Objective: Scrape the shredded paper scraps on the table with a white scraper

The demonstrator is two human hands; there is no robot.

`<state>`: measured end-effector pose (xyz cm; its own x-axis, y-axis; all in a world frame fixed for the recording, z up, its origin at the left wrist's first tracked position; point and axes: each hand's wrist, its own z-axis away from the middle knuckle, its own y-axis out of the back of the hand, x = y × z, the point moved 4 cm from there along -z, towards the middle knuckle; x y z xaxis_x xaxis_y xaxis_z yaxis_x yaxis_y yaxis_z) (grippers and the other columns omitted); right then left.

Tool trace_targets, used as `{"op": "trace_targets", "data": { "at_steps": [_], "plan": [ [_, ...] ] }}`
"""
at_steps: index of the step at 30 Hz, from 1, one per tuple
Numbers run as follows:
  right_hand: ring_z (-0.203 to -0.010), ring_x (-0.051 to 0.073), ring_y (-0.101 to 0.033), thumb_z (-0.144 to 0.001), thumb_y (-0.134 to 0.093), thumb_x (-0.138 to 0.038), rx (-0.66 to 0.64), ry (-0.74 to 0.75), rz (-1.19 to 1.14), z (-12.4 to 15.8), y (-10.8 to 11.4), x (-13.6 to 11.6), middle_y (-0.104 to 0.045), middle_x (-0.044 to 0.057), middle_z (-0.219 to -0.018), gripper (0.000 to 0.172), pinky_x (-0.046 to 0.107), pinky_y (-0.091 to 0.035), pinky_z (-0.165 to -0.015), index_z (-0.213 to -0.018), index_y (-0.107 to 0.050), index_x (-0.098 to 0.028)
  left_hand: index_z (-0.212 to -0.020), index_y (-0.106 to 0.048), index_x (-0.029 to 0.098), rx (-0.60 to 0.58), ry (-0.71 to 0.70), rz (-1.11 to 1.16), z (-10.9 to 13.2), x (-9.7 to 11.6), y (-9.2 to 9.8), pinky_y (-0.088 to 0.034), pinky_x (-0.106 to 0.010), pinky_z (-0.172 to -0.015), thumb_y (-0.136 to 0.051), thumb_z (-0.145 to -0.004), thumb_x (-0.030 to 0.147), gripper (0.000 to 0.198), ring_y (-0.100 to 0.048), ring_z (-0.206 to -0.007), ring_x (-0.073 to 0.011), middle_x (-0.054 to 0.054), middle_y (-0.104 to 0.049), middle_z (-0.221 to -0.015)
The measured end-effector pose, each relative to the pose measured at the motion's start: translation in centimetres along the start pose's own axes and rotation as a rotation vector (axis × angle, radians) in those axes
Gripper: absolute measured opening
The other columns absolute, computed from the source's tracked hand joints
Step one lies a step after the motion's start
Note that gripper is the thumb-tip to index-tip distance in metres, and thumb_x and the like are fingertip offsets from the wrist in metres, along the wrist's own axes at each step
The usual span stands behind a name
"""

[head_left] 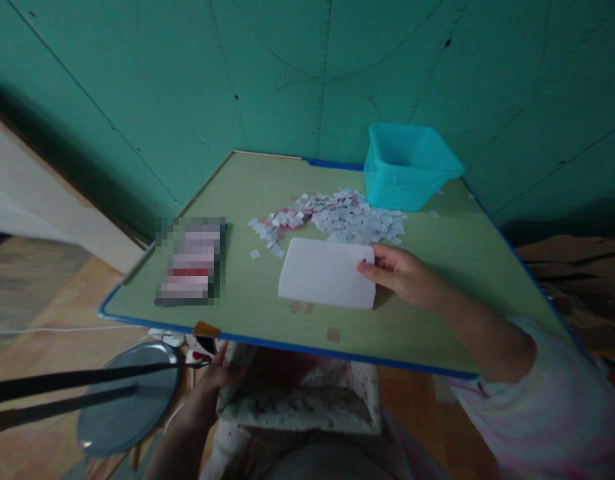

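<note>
My right hand [400, 270] pinches the right edge of a white rectangular piece [325, 272], thumb on top and fingers behind it. The piece is flat with rounded upper corners, at the table's front half; I cannot tell its material. Just beyond it spreads a heap of small white and pinkish paper squares [355, 217]. Below the table's front edge, my left hand [215, 380] closes around the left rim of a speckled whitish tray [307, 410] on my lap. Some of its fingers are hidden behind the rim.
A turquoise plastic bin [405, 173] stands at the table's back right. On the left lies a blurred-out phone-like object [192, 262]. The greenish table [417, 333] has a blue edge and meets a green wall [297, 73]. A round grey stool [132, 400] stands low at left.
</note>
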<state>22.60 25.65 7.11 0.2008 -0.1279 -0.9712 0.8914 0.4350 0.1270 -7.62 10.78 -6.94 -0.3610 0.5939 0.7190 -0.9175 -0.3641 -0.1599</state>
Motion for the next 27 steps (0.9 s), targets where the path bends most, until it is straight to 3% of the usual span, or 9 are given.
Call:
{"op": "trace_targets", "data": {
  "at_steps": [5,10,13,17,22,27],
  "plan": [
    [-0.067,0.014,-0.059,-0.076,-0.062,-0.041,0.085,0.042,0.013,-0.1,0.3,0.1,-0.064,0.001,-0.077,0.025,0.027,-0.049,-0.059,-0.088,-0.058,-0.019,-0.115,-0.062,0.019,0.024,-0.02,0.008,-0.3,0.1,-0.1,-0.055,-0.036,-0.067,-0.071,-0.04,0.015,0.075,-0.07,-0.08,-0.0298,-0.001,-0.076,-0.072],
    [-0.069,0.013,-0.06,-0.079,-0.061,-0.041,-0.056,0.023,0.018,0.2,-1.3,0.6,-0.065,0.001,-0.08,0.025,0.025,-0.049,-0.058,-0.089,-0.058,-0.018,-0.114,-0.061,0.018,-0.009,0.003,0.06,-0.2,0.1,-1.0,-0.054,-0.034,-0.069,-0.069,-0.039,0.012,0.076,-0.07,-0.081,-0.0285,-0.001,-0.076,-0.073],
    [-0.071,0.013,-0.06,-0.078,-0.061,-0.041,-0.104,0.03,0.014,0.4,-1.9,0.5,-0.065,0.001,-0.082,0.026,0.025,-0.049,-0.06,-0.089,-0.059,-0.017,-0.117,-0.059,0.021,-0.053,0.069,0.12,1.0,0.1,-2.1,-0.054,-0.034,-0.065,-0.066,-0.044,0.014,0.074,-0.07,-0.081,-0.0283,-0.001,-0.076,-0.077],
    [-0.074,0.014,-0.061,-0.08,-0.059,-0.04,-0.048,0.057,-0.003,0.5,-1.4,0.4,-0.065,0.002,-0.085,0.025,0.027,-0.05,-0.063,-0.093,-0.058,-0.018,-0.122,-0.054,0.025,-0.085,0.14,0.153,2.8,-0.2,-2.3,-0.053,-0.035,-0.061,-0.066,-0.047,0.016,0.077,-0.07,-0.081,-0.0295,-0.001,-0.076,-0.08],
    [-0.069,0.014,-0.062,-0.08,-0.059,-0.04,-0.105,0.045,0.048,0.8,-2.1,0.5,-0.065,0.002,-0.081,0.023,0.027,-0.05,-0.057,-0.089,-0.056,-0.019,-0.11,-0.063,0.022,-0.057,0.139,0.08,4.7,-0.1,-1.1,-0.053,-0.036,-0.056,-0.07,-0.049,0.021,0.061,-0.07,-0.077,-0.0327,-0.002,-0.076,-0.076],
    [-0.072,0.014,-0.063,-0.081,-0.058,-0.038,-0.168,0.042,0.047,1.5,-3.0,0.3,-0.066,0.003,-0.084,0.022,0.027,-0.051,-0.059,-0.092,-0.056,-0.019,-0.11,-0.065,0.025,-0.142,0.116,0.143,6.3,0.9,-2.6,-0.053,-0.038,-0.053,-0.068,-0.049,0.021,0.061,-0.069,-0.077,-0.0339,-0.003,-0.076,-0.079]
  ]
}}
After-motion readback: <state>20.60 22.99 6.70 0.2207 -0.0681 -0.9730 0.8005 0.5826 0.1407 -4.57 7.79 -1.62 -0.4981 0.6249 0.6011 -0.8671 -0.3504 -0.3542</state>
